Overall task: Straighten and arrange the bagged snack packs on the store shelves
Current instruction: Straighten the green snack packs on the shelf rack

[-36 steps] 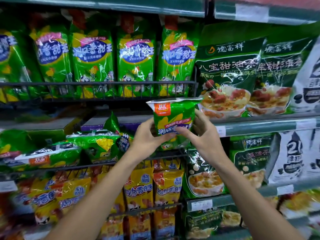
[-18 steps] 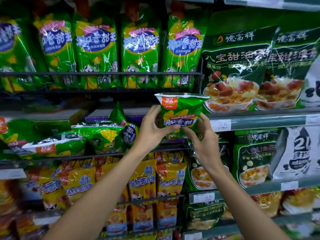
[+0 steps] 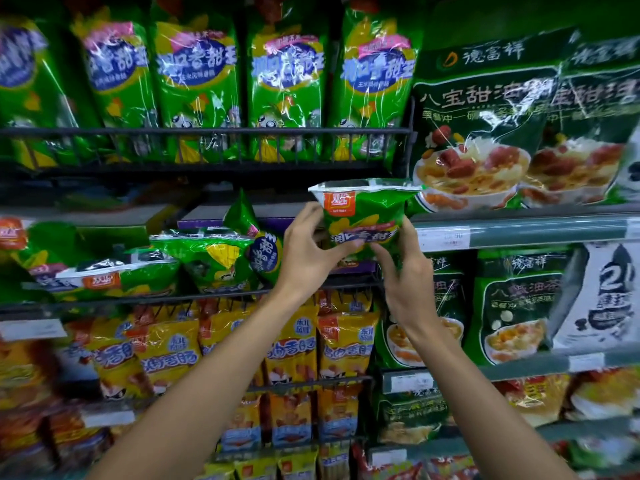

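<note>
Holding the green snack pack (image 3: 363, 216) between both hands, we have it upright in front of the middle wire shelf (image 3: 194, 296), its sealed top edge level with the bottom of the shelf above. Our left hand (image 3: 313, 252) grasps its left side, thumb across the front near the printed band; our right hand (image 3: 403, 271) pinches the lower right corner from below, fingers curled up the side.

To do this step well, we judge that we should keep the pack vertical and face-forward, lower it behind the front rail at the right end of that shelf, and let its base settle before either hand lets go. The film is slick and the contents look loose, so a one-handed release would probably let it flop forward like its neighbours. Squaring the bottom edge against the rail first should help.

Just left of our hands, that same shelf holds several matching fallen green packs (image 3: 204, 261), lying flat or tilted rather than standing; these most likely need righting next. The wire shelf above carries a tidy upright row of tall green packs (image 3: 287, 88) behind its rail. Below, yellow packs (image 3: 294, 344) stand in rows. To the right, solid shelves hold large dark green pouches (image 3: 485, 109) picturing bowls of food.
</note>
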Motion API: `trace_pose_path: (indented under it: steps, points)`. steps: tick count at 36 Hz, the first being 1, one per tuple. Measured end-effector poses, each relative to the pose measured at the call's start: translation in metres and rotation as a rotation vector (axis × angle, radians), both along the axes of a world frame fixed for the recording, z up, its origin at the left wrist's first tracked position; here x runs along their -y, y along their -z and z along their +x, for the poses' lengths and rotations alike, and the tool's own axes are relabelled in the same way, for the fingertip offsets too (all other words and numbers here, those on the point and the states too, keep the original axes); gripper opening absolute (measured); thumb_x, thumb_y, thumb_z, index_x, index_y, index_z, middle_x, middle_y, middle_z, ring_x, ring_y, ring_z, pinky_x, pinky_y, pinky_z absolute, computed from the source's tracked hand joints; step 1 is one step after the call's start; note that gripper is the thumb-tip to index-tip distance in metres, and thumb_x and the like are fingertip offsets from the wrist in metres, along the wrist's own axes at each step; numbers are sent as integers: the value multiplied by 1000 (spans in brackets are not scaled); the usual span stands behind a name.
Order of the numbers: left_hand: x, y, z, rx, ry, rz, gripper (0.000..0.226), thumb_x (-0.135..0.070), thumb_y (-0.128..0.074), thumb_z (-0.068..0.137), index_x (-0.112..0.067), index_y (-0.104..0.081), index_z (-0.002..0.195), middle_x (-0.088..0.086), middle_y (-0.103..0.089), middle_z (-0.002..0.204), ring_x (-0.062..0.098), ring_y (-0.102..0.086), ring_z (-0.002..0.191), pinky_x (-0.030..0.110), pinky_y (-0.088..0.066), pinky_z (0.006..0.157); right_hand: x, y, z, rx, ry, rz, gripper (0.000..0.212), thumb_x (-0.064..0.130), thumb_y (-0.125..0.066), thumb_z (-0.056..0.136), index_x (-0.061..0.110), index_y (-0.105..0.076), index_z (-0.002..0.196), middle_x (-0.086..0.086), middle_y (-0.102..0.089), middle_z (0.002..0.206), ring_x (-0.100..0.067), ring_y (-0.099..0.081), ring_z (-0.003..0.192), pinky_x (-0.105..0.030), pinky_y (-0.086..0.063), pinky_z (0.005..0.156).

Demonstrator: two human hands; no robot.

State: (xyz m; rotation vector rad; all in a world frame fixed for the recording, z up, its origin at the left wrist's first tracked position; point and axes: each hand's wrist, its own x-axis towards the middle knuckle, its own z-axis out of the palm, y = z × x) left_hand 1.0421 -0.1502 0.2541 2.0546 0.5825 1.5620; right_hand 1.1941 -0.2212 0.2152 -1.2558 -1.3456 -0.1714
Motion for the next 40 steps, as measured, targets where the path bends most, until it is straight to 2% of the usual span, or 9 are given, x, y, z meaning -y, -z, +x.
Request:
trace_pose_path:
  steps: [4,10,14,19,23,26,31,37,40]
  points:
    - [-5,0,-4,-73,-24,-4,56,-31,-89,77,-14,-68,126,-9,-65,119,2,-63,109,23,-57,89,-6,8,-6,-28,6,-47,53,26,-55,104,18,-35,153,13,-67,111,11,-63,88,-7,-44,74]
    - [-13,4,8,-154,-96,-85,69,-43,-88,75,-34,-52,134,-14,-69,120,7,-66,112,38,-58,95,-12,12,2,-49,46,-104,51,23,-55,104,21,-37,152,23,-63,103,17,-61,85,-2,-43,72]
    - [-19,15,13,-295,-133,-141,64,-49,-83,79,-32,-50,131,-8,-68,120,16,-62,115,48,-56,94,-14,24,8,12,91,-158,59,20,-58,103,12,-35,156,9,-66,104,9,-60,72,2,-39,69]
    - [-23,15,8,-481,-159,-139,67,-58,-65,91,-18,-43,140,2,-64,124,21,-60,114,44,-54,97,-18,27,10,112,113,-195,58,27,-54,104,16,-32,157,-4,-72,115,-13,-64,78,-21,-45,68]
    - [-25,10,4,-567,-191,-128,72,-71,-50,92,-13,-49,133,6,-67,118,25,-62,110,47,-53,92,-16,31,8,106,173,-193,52,34,-49,105,14,-40,152,0,-67,130,-16,-61,112,-40,-52,98]
    - [-22,15,9,-534,-233,-142,79,-79,-43,88,-15,-51,132,3,-67,111,23,-62,106,45,-55,89,-13,39,5,-1,173,-152,52,36,-54,104,18,-44,151,3,-63,136,-14,-63,116,-41,-53,100]
    - [-8,21,19,-495,-317,-160,69,-56,-54,99,-12,-41,150,8,-64,116,27,-59,115,34,-46,85,-21,51,-3,-115,202,-74,54,42,-56,102,32,-40,153,5,-68,131,-32,-67,80,-50,-60,82]
    - [1,48,8,-217,-104,4,78,-26,-61,102,-42,-10,160,-15,-19,166,-3,-35,143,26,-42,115,-26,54,1,-105,219,-58,51,35,-60,101,24,-48,149,4,-69,130,-32,-71,85,-47,-61,79]
    - [-4,66,-1,-257,-107,258,72,-12,-62,101,-23,-23,161,-7,-16,169,11,-25,154,27,-27,123,-28,56,4,-68,191,-56,52,31,-61,101,23,-47,150,3,-67,134,-18,-70,105,-43,-60,90]
